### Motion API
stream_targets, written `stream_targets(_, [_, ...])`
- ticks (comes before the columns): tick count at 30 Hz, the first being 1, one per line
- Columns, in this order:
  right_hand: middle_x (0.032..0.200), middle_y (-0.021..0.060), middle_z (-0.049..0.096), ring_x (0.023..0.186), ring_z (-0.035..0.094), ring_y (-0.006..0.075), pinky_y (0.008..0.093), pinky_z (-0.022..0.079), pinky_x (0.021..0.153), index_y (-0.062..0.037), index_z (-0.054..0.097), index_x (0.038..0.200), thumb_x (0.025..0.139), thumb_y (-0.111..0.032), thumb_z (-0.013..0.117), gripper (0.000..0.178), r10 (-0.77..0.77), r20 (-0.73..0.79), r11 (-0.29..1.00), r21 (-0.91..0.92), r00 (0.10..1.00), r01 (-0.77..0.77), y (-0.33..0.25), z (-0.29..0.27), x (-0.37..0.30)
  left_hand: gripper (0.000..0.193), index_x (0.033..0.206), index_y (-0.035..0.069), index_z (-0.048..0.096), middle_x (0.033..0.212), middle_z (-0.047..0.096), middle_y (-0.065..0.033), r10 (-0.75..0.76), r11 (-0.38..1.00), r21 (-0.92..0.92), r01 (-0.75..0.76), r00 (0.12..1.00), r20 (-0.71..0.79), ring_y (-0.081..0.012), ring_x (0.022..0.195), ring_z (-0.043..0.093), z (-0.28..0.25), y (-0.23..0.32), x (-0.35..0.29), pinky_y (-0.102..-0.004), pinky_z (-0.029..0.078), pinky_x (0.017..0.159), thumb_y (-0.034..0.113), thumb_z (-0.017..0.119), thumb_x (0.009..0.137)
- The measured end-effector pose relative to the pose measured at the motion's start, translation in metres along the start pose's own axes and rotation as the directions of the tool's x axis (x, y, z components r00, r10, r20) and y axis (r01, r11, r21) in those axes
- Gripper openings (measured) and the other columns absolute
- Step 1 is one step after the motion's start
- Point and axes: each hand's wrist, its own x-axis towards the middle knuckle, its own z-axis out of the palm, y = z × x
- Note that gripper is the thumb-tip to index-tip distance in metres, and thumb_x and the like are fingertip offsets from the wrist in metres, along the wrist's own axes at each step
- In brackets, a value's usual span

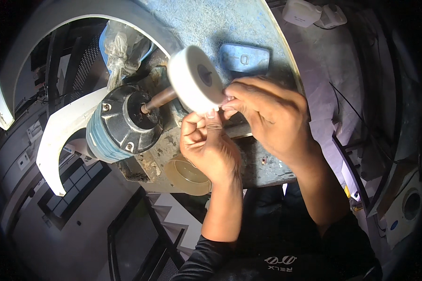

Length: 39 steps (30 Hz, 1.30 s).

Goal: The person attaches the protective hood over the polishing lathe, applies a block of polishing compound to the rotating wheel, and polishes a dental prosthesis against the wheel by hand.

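A white buffing wheel (185, 82), slightly smeared as if spinning, sits on a brown shaft (161, 99) from a black and blue motor (119, 124). At the wheel's lower right rim my two hands come together. My left hand (212, 150) is closed, with thumb and curled fingers pinched just under the rim. My right hand (274, 114) is closed too, its fingertips pinched beside the rim. Between the fingertips is something small and pale, too small and bright to name. Whether it touches the wheel I cannot tell.
A blue block-like case (244, 57) lies behind my right hand on the worn blue bench (206, 21). A clear yellowish bowl (188, 176) stands at the front edge. Curved white guards (56, 136) flank the motor; behind it sits a knotted plastic bag (120, 54). White jugs (301, 12) stand far right.
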Motion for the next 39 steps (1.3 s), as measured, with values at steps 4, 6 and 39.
stream_targets(4, [0.091,0.0171,0.068,0.075,0.07,0.0262,0.0305,0.058,0.067,0.0067,0.067,0.094,0.072,0.009,0.067,0.022,0.039,0.008,0.998,0.048,0.999,-0.039,0.005,-0.003,-0.003,0.005,0.095,-0.007,0.056,0.088,0.068,-0.0161,-0.013,1.0,0.006,0.013,1.0,-0.025,-0.0163,0.077,0.066,0.008,0.002,-0.003,-0.0326,0.059,0.074,-0.006,0.057,0.09])
stream_targets(6, [0.091,0.0173,0.069,0.076,0.07,0.0264,0.0313,0.058,0.067,0.0063,0.067,0.094,0.073,0.008,0.067,0.021,0.021,-0.006,1.0,-0.001,1.0,-0.021,0.005,-0.003,-0.004,0.004,0.095,-0.007,0.056,0.088,0.068,-0.0165,-0.012,1.0,-0.004,0.012,1.0,-0.016,-0.0166,0.077,0.066,0.006,0.001,-0.003,-0.0313,0.058,0.073,-0.006,0.057,0.091])
stream_targets(39, [0.093,0.0133,0.07,0.086,0.07,0.0164,0.0253,0.056,0.071,0.0018,0.065,0.108,0.084,0.004,0.066,0.024,0.362,0.17,0.856,0.33,0.917,-0.399,-0.032,-0.013,-0.038,0.011,0.1,-0.008,0.058,0.107,0.062,-0.0217,0.17,0.906,0.326,-0.271,0.937,0.305,-0.0193,0.087,0.063,-0.022,0.02,-0.023,-0.0296,0.052,0.082,-0.002,0.059,0.091])
